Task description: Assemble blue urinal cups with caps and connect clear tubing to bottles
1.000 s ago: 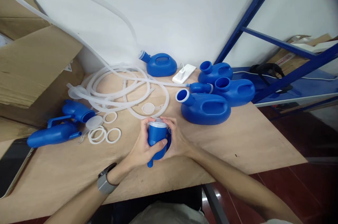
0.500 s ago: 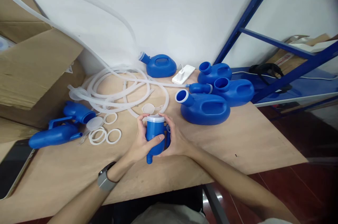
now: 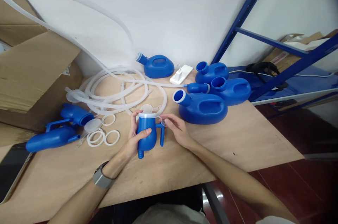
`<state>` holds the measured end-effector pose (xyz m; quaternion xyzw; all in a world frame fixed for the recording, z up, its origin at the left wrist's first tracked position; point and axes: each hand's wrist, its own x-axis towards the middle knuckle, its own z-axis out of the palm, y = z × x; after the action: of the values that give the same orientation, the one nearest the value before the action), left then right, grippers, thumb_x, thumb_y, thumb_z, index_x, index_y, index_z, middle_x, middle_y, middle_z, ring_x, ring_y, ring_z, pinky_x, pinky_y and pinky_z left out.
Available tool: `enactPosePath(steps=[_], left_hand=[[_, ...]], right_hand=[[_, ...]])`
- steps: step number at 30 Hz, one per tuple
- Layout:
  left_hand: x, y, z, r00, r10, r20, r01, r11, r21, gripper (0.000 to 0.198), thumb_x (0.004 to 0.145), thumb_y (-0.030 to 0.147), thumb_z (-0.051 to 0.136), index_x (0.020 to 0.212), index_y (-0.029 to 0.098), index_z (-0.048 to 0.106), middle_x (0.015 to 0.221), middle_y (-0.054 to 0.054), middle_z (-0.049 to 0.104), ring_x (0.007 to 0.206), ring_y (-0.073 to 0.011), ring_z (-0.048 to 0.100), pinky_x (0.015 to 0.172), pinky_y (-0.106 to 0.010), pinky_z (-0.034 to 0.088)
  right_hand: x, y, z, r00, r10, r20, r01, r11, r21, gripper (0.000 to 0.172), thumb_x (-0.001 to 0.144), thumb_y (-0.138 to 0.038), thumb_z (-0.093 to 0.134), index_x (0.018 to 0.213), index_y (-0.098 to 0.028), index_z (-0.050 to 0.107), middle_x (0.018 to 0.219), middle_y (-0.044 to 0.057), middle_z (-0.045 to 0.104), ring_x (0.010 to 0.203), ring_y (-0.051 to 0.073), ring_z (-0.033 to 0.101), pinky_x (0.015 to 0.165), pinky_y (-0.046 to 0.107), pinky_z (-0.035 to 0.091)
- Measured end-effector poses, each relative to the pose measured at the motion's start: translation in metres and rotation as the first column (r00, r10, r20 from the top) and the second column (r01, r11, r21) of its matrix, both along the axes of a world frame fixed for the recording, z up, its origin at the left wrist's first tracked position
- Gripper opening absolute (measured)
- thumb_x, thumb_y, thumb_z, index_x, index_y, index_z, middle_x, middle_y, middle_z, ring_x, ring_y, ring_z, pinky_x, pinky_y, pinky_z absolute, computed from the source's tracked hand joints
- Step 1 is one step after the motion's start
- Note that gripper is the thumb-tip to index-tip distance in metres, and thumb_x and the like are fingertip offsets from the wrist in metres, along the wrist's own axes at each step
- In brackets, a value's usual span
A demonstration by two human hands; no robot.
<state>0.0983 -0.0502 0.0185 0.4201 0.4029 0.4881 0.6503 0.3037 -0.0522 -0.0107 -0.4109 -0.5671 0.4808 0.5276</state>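
A blue plastic urinal cup [image 3: 146,134] with a side handle, a small ribbed spout at its bottom and a white ring round its mouth is upright above the table. My left hand [image 3: 133,136] is wrapped round its left side, thumb across the front. My right hand [image 3: 178,129] is at the top of the handle, fingers closed on a small clear strap loop [image 3: 163,122]. Just behind the cup shows a translucent lid [image 3: 146,109]; whether it is joined to the loop I cannot tell.
White rings [image 3: 112,137] and blue cups [image 3: 54,138] lie left. Coiled clear hose [image 3: 118,104] spreads behind. Several blue urinal bottles [image 3: 203,108] stand at the back and right, near a white power strip [image 3: 182,74]. A cardboard box [image 3: 39,65] stands far left, a blue rack [image 3: 237,30] right.
My right hand has let go of the cup's body and moved to the strap loop at the handle. The left hand still holds the cup, whose handle now shows on the right.
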Motion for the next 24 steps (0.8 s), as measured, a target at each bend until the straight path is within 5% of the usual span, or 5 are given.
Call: enactPosePath(steps=[7, 11, 16, 20, 24], left_hand=[[-0.006, 0.004, -0.003, 0.993, -0.101, -0.055, 0.104, 0.993, 0.049, 0.086, 0.076, 0.041, 0.086, 0.15, 0.029, 0.042, 0.123, -0.009, 0.071, 0.113, -0.0333, 0.071, 0.097, -0.047, 0.058], [-0.009, 0.007, -0.003, 0.967, -0.033, -0.253, 0.079, 0.982, 0.174, 0.083, 0.081, 0.045, 0.084, 0.153, 0.024, 0.049, 0.155, -0.015, 0.058, 0.144, -0.0369, 0.054, 0.124, -0.052, 0.04], [-0.008, 0.003, -0.004, 0.912, 0.014, -0.409, 0.096, 0.965, 0.245, 0.084, 0.089, 0.051, 0.076, 0.161, 0.022, 0.041, 0.17, -0.016, 0.041, 0.159, -0.0359, 0.036, 0.133, -0.052, 0.023], [-0.001, -0.003, -0.004, 0.888, 0.054, -0.458, 0.068, 0.967, 0.244, 0.097, 0.079, 0.052, 0.087, 0.159, 0.024, 0.04, 0.159, -0.016, 0.052, 0.147, -0.037, 0.051, 0.125, -0.055, 0.037], [0.003, -0.002, -0.002, 0.889, 0.125, -0.441, -0.016, 0.97, 0.244, 0.078, 0.075, 0.048, 0.09, 0.138, 0.026, 0.052, 0.127, -0.008, 0.067, 0.107, -0.0271, 0.07, 0.099, -0.044, 0.057]], right_hand=[[0.0, 0.007, 0.0, 0.996, 0.001, -0.094, -0.008, 0.997, -0.076, 0.041, 0.085, -0.06, 0.082, 0.101, -0.023, 0.077, 0.085, 0.002, 0.074, 0.069, 0.015, 0.069, 0.062, 0.029, 0.062], [0.0, 0.006, 0.003, 0.994, 0.047, -0.094, -0.054, 0.996, -0.075, 0.04, 0.085, -0.059, 0.083, 0.097, -0.021, 0.074, 0.082, 0.002, 0.073, 0.067, 0.015, 0.069, 0.064, 0.032, 0.064], [-0.006, -0.002, 0.005, 0.999, 0.03, -0.029, -0.031, 0.999, -0.028, 0.039, 0.087, -0.059, 0.08, 0.098, -0.023, 0.073, 0.088, 0.003, 0.074, 0.078, 0.018, 0.074, 0.07, 0.033, 0.066], [-0.01, -0.008, 0.004, 0.999, 0.03, 0.012, -0.03, 1.0, -0.008, 0.038, 0.091, -0.06, 0.076, 0.103, -0.024, 0.072, 0.091, 0.004, 0.074, 0.084, 0.02, 0.076, 0.074, 0.034, 0.066], [-0.012, -0.008, -0.001, 1.0, 0.02, -0.013, -0.019, 0.999, 0.045, 0.042, 0.097, -0.062, 0.068, 0.118, -0.027, 0.065, 0.098, 0.004, 0.073, 0.089, 0.019, 0.074, 0.08, 0.035, 0.065]])
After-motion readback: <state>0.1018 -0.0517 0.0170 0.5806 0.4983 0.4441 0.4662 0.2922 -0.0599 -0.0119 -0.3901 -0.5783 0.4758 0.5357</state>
